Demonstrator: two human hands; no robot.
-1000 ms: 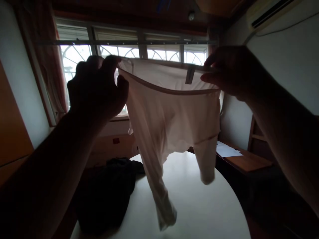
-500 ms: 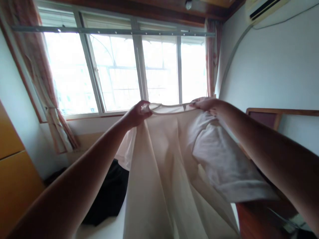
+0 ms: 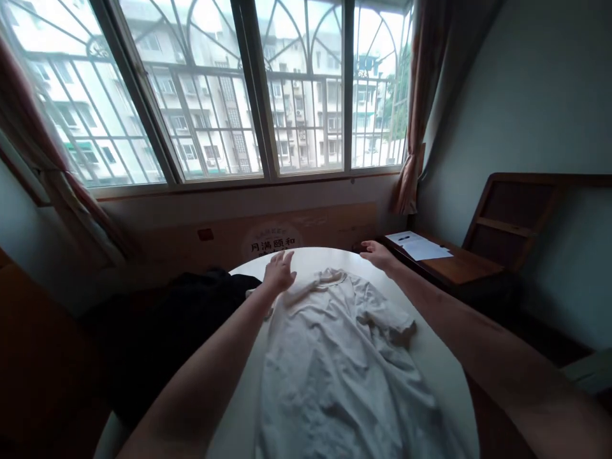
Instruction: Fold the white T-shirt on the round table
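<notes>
A white T-shirt (image 3: pixel 329 357) lies spread and wrinkled on the round white table (image 3: pixel 444 382), its collar toward the window and its lower part running out of view at the bottom. My left hand (image 3: pixel 280 271) is over the shirt's left shoulder, fingers apart and holding nothing; whether it touches the cloth I cannot tell. Beyond the right sleeve, near the far right rim of the table, my right hand (image 3: pixel 377 254) is off the shirt, with its fingers stretched out and nothing in them.
Dark cloth (image 3: pixel 210 299) is heaped over the table's left side. At the right stands a wooden desk (image 3: pixel 459 268) with white papers (image 3: pixel 421 245) and a pen. A printed cardboard panel (image 3: pixel 229 236) leans below the barred window (image 3: pixel 301 95).
The T-shirt, held up by its collar in both hands before, now lies on the table. Both hands have let go and come down, the right one moving away from the collar. The view has tilted downward.
</notes>
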